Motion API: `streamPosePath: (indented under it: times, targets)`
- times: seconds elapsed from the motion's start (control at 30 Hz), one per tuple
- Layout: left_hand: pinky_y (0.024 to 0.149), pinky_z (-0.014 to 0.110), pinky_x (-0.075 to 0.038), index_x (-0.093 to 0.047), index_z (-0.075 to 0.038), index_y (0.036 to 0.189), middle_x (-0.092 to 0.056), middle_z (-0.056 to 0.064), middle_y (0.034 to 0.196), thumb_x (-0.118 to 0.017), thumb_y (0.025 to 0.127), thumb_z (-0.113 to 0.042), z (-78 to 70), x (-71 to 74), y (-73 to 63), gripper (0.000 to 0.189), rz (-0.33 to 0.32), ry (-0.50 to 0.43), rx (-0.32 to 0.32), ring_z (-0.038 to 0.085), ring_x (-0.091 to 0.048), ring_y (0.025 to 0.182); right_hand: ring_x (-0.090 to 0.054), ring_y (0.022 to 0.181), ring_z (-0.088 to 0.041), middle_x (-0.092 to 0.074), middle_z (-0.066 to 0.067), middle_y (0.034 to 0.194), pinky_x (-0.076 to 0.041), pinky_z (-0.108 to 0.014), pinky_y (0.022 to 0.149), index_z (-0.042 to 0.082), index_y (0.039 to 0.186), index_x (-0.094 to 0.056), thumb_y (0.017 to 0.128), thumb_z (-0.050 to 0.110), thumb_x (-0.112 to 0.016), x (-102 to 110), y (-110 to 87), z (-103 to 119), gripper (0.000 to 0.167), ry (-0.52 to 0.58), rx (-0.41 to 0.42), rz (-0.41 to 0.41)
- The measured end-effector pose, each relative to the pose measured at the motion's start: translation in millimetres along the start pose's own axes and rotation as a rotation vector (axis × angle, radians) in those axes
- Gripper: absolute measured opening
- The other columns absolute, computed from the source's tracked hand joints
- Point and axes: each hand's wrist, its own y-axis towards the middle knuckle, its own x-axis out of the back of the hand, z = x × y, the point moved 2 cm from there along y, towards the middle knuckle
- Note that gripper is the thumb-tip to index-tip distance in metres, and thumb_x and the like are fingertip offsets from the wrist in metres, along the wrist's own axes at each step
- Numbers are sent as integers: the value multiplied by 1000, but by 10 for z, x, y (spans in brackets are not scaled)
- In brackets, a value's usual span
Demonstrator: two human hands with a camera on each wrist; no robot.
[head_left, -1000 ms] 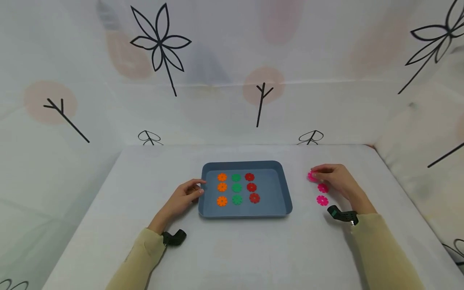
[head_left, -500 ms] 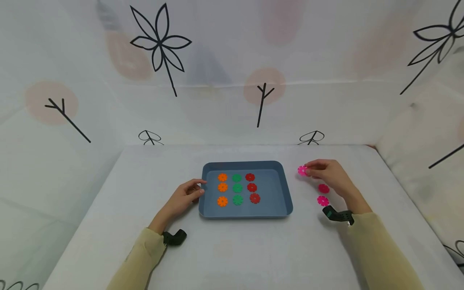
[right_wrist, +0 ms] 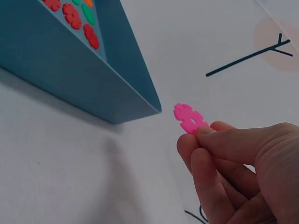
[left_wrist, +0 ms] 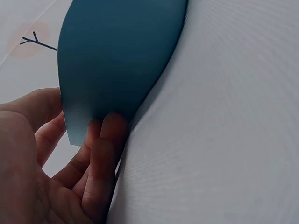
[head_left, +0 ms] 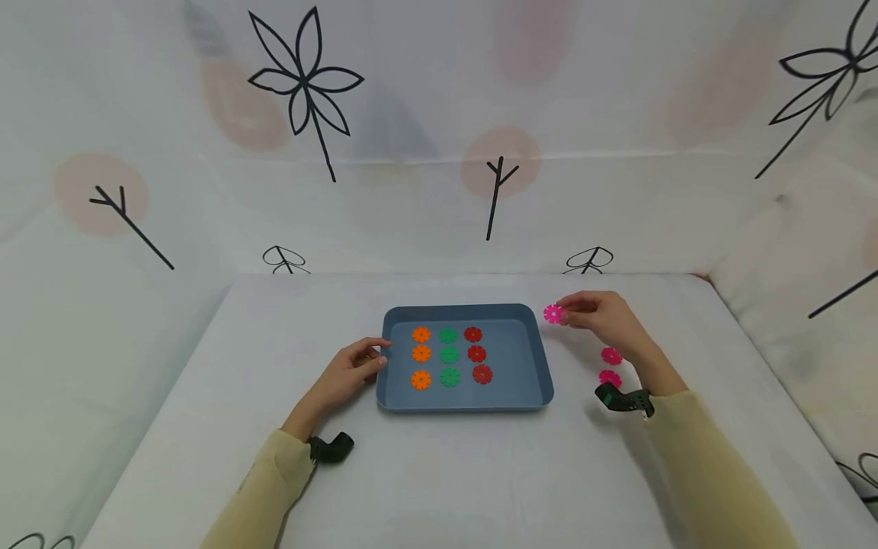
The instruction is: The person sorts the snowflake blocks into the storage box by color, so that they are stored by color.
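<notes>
In the head view my right hand pinches a pink flower-shaped disc between thumb and fingertips, above the table just off the tray's right rear corner. The right wrist view shows the slotted pink disc standing out from the fingertips. My left hand holds the left rim of the blue-grey tray; in the left wrist view some fingers lie against its outer wall and others reach behind the rim. Inside the tray, orange discs, green discs and red discs form three columns.
Two more pink discs, one upper and one lower, lie on the white table right of the tray, near the right wrist's camera. A patterned white cloth rises behind the table.
My right hand has lifted the pink disc and carried it leftward and away from me, toward the tray's rear right corner. The left hand and tray stay put.
</notes>
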Motion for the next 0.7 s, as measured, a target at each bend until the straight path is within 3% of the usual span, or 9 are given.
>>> streamPosePath:
  times: [0.33,0.47,0.7]
  targets:
    - [66,30,-47,-57,3,133,-59,13,97,-59,101,-13,-11,-6,-8,35,-10,24,3,33,-57,78,-66,103,-36,-69,-16,113,-50,-51,93,2,126,-65,98,16,-65,-178,100,201,31,50,41,25]
    - [65,30,-47,-58,2,133,-59,13,97,-60,101,-14,-10,0,-12,35,-12,23,11,31,-57,77,-66,101,-36,-69,-17,113,-49,-52,94,1,124,-66,99,14,-64,-265,134,280,28,66,70,19]
    - [65,30,-47,-58,1,133,-59,13,96,-60,101,-14,-13,-5,-6,35,-13,17,11,28,-57,76,-64,101,-30,-69,-14,113,-50,-48,91,3,119,-70,98,14,-65,-411,214,383,24,-1,121,-6]
